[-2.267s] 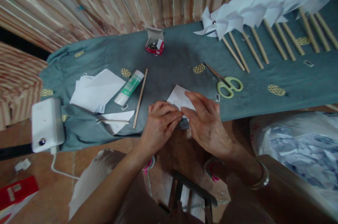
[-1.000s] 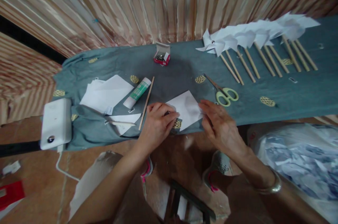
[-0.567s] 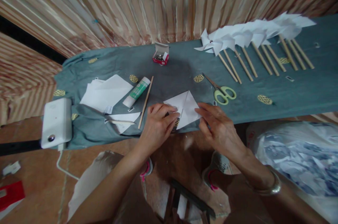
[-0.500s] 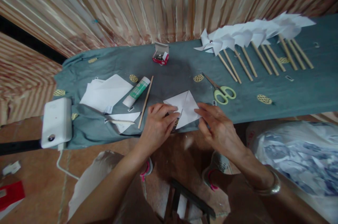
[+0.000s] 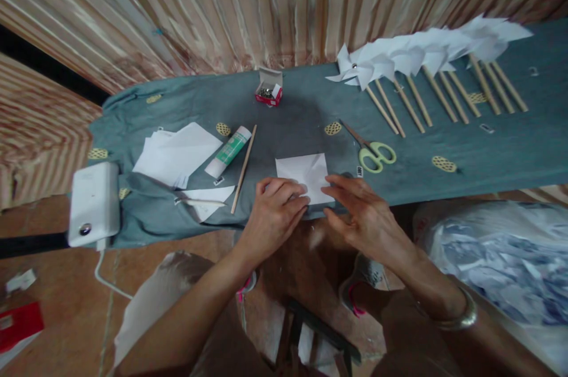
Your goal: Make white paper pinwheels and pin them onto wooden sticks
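Note:
A small square of white paper (image 5: 306, 167) lies at the front edge of the cloth-covered table, under and between my two hands. My left hand (image 5: 277, 211) is closed over its lower left part, fingers bent and thumb close to them. The fingers of my right hand (image 5: 364, 211) are extended and touch the right edge of the paper, with the thumb held apart below. Left of my hands, a thin wooden stick (image 5: 244, 170) lies beside a green and white glue stick (image 5: 228, 152). Green-handled scissors (image 5: 375, 155) rest to the right, blades partly apart.
White paper pinwheels (image 5: 403, 57) on sticks overlap in a row at the back right. A red box (image 5: 268, 93) of small metal pins stands open. Loose paper sheets (image 5: 175, 155), a paper scrap (image 5: 206, 202) and a white power bank (image 5: 94, 202) lie left. A plastic bag (image 5: 497, 258) stands right.
The paper has turned so its top edge lies nearly level, and less of it shows below. My right thumb has drawn away from it. My left hand has shifted slightly right.

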Demonstrator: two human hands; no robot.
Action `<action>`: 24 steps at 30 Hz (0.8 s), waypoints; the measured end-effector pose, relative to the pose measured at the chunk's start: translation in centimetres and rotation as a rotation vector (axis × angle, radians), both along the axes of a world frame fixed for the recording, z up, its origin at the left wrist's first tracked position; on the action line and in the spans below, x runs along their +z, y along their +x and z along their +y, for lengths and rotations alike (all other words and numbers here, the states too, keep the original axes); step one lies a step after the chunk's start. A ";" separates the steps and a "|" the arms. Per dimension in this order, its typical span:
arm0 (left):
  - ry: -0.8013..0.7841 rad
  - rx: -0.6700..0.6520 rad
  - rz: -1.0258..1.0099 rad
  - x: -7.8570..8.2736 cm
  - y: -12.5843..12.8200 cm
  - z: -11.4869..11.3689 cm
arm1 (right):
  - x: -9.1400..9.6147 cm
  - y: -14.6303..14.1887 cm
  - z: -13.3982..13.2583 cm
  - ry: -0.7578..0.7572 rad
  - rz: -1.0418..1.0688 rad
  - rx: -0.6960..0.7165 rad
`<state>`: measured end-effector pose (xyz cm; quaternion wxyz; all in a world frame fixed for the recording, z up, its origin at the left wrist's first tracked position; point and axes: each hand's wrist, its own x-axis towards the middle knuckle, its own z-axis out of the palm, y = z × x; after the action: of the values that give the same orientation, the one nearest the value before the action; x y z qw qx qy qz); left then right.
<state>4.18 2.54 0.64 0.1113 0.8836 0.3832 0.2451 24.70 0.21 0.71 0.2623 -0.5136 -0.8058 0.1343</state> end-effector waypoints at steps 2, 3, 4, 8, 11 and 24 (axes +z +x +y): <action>0.002 0.005 0.000 0.0 -0.1 0.0 | 0.0 0.4 0.1 -0.025 0.014 0.010; 0.000 0.010 -0.002 0.0 -0.1 0.1 | -0.1 0.5 0.2 -0.038 0.019 0.012; -0.003 0.016 -0.007 0.0 -0.1 0.1 | -0.1 0.7 0.2 -0.048 0.023 0.013; -0.027 0.041 -0.062 0.0 -0.3 0.1 | -0.2 0.9 0.3 -0.053 0.058 0.013; -0.054 0.061 -0.103 -0.2 -0.5 0.0 | 0.0 0.7 0.4 -0.082 0.122 0.013; -0.096 0.019 -0.069 0.1 -0.8 -0.2 | -1.0 -0.8 1.8 -0.299 0.460 -0.081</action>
<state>3.37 2.35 0.75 0.1645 0.8646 0.3986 0.2579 23.94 1.97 -0.29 0.3648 -0.5343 -0.6753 0.3542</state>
